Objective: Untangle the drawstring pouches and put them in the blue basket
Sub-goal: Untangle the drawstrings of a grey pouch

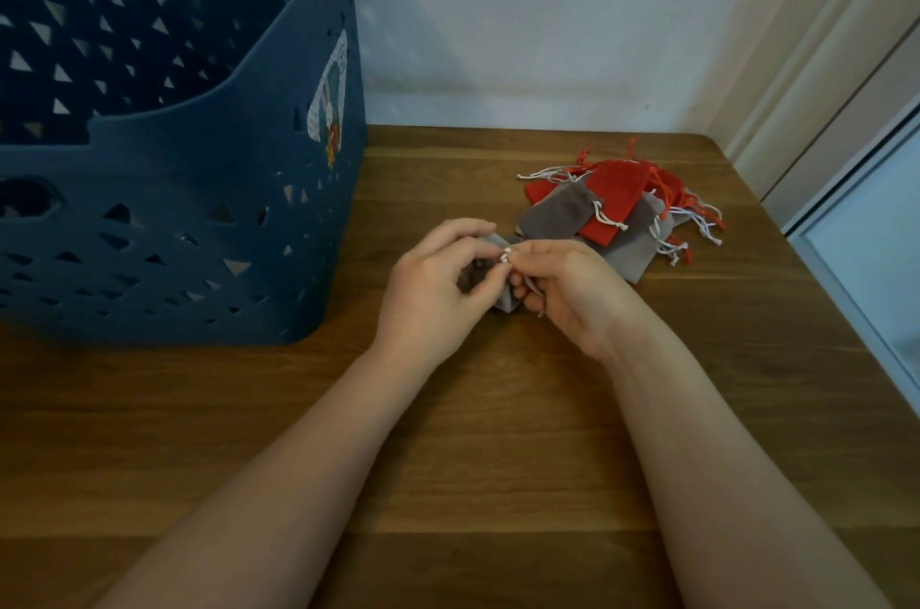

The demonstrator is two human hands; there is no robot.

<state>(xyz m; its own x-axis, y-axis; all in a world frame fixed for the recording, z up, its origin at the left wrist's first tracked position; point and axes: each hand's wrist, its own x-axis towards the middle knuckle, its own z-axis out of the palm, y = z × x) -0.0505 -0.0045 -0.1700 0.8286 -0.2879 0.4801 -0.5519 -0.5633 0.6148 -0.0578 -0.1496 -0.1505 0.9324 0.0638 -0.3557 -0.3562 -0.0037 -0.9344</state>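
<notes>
A small grey drawstring pouch [500, 296] sits between my two hands above the wooden table [473, 434]. My left hand [438, 290] holds the pouch, its fingers curled round it. My right hand [562, 290] pinches the pouch's white drawstring [506, 256] at its knotted end. Behind my right hand lies a pile of red and grey pouches [612, 210] with white and red strings tangled at its right side. The blue basket [164, 150] stands at the left on the table; most of its inside is hidden in shadow.
A white wall runs along the table's far edge. A door frame and a glass panel [866, 230] stand close to the table's right edge. A sticker [331, 100] is on the basket's right wall.
</notes>
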